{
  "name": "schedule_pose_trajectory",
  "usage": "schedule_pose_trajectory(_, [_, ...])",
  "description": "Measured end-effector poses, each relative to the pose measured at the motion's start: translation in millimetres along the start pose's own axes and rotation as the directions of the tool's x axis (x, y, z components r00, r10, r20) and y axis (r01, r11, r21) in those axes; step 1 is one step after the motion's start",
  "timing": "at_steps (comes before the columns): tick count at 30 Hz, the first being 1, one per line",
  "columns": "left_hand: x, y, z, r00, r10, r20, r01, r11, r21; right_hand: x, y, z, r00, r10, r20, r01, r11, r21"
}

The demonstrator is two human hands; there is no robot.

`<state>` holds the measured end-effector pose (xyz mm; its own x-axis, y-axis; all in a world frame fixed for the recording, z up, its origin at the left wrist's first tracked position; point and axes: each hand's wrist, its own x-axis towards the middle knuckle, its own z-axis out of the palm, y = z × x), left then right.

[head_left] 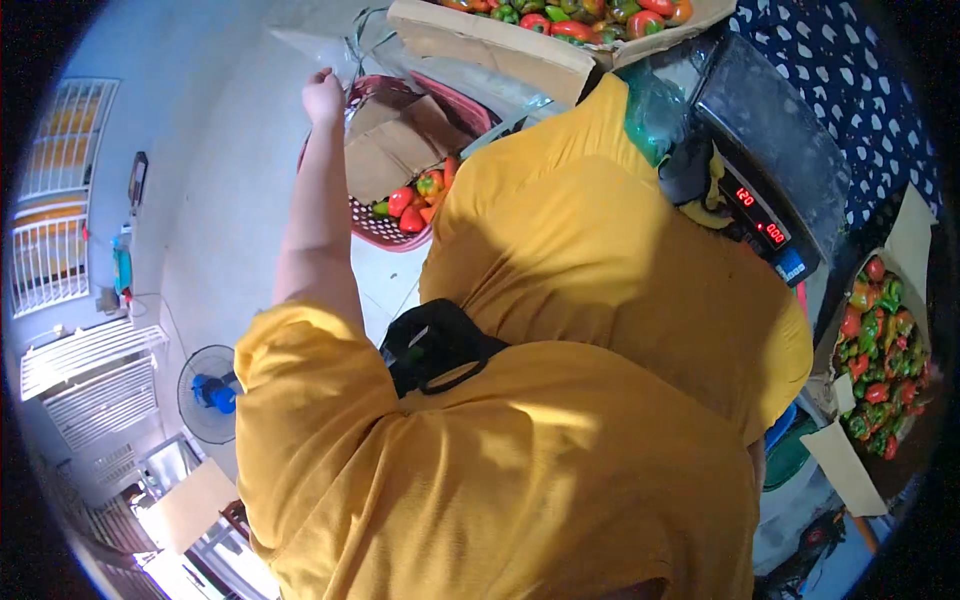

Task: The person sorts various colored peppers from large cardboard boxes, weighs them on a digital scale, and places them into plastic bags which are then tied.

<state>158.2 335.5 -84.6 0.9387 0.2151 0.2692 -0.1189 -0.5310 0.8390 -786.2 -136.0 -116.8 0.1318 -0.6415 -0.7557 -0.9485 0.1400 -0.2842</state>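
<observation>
My left hand [324, 96] reaches out on a straight arm above the rim of a red plastic basket [390, 238]. Its fingers are curled and appear to pinch a piece of clear plastic [319, 49], faint against the pale floor. Inside the basket lie red and green bell peppers [411, 202] and a folded piece of cardboard [394, 150]. My right hand is out of view, hidden beyond my yellow clothing [540, 457].
A cardboard box [495, 49] of peppers stands ahead. To the right are a digital scale [780, 142] with lit red digits, dark gloves [686, 172], green plastic bag [652, 112] and another pepper box [911, 232]. A fan [210, 394] stands at left.
</observation>
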Motion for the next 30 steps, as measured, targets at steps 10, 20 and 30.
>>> schedule_pose_trajectory(10, [-34,-57,55,0.877,0.21,0.432,-0.393,0.831,0.394,-41,-4,1,0.995,0.096,-0.008,-0.096,0.981,-0.17])
schedule_pose_trajectory(20, [-43,-78,70,0.787,-0.106,0.608,-0.21,0.881,0.425,-48,-22,-11,0.993,0.114,0.028,-0.1,0.945,-0.313])
schedule_pose_trajectory(30, [22,-119,58,0.625,0.325,0.71,-0.321,0.936,-0.146,-79,-17,10,0.997,0.053,0.062,-0.022,0.904,-0.427])
